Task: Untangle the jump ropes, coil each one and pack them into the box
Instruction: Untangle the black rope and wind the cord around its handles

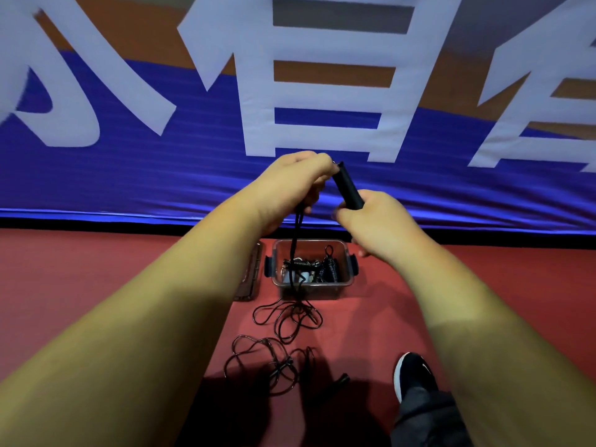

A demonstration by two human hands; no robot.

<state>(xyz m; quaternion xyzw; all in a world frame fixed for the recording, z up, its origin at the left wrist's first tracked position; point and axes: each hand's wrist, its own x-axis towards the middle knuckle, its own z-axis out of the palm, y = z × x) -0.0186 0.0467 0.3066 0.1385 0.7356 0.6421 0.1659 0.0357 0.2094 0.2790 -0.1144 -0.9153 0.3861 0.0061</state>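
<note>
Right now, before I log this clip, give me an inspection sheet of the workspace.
Surface: red floor, shadowed near the person.
Job's things: black handle held up; its rope hangs to loose loops before the clear box, which holds coiled ropes; second rope tangled nearer the person.
Clutter: lid flat, left of the box.
Hands: left hand grips the rope at the handle's top; right hand grips the handle's lower end.
Cables: nothing seen.
Surroundings: blue and orange banner behind; black shoe lower right.

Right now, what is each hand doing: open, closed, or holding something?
Left hand: grips the jump rope cord.
Right hand: grips the black jump rope handle.
</note>
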